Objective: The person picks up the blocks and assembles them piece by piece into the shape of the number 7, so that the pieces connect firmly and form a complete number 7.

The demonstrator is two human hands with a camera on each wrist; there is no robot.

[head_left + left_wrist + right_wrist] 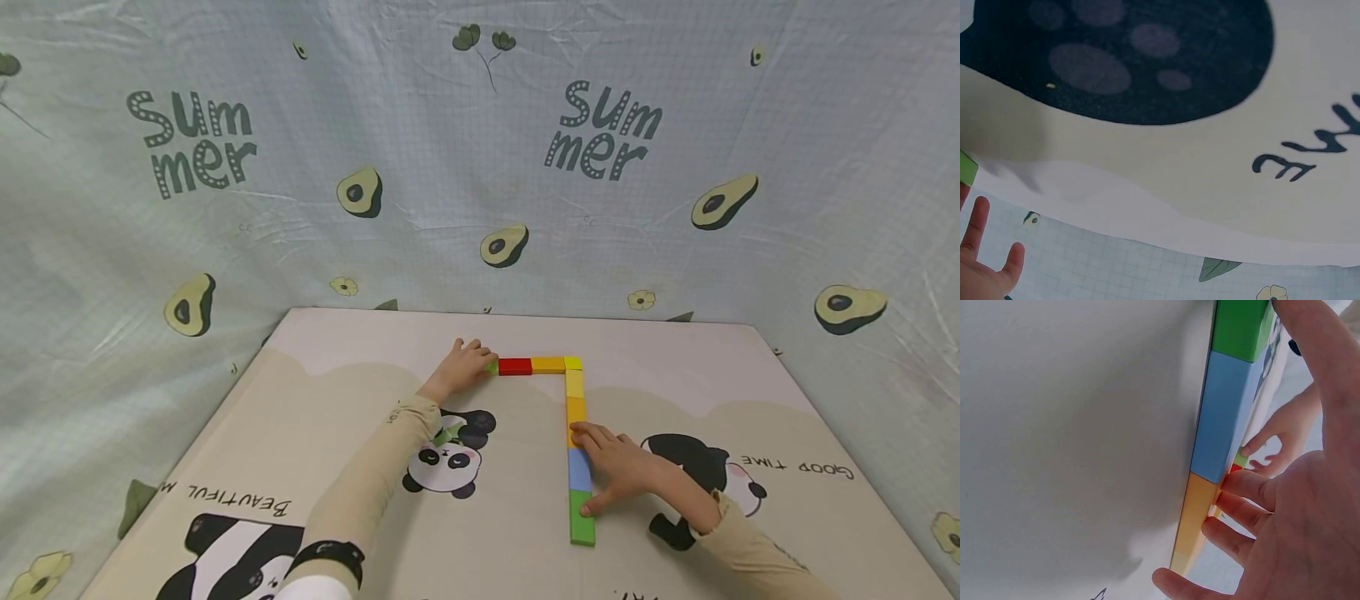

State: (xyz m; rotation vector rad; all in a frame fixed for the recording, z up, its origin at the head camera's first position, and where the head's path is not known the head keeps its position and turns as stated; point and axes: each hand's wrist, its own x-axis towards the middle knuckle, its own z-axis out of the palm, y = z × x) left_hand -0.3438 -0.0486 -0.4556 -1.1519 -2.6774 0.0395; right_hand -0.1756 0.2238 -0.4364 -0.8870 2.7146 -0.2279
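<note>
An L-shaped line of coloured blocks lies on the table. Its far row holds a red block, an orange block and a small yellow block at the corner. Running toward me from there are yellow, orange, blue and green blocks. My left hand pinches a light green block at the left end, against the red one; the hand mostly covers it. My right hand rests along the near row's right side, its spread fingers touching the orange block and its thumb at the green block.
The blocks lie on a table mat printed with pandas and lettering. Behind and to the sides hangs a pale curtain with avocado prints, meeting the table's far edge.
</note>
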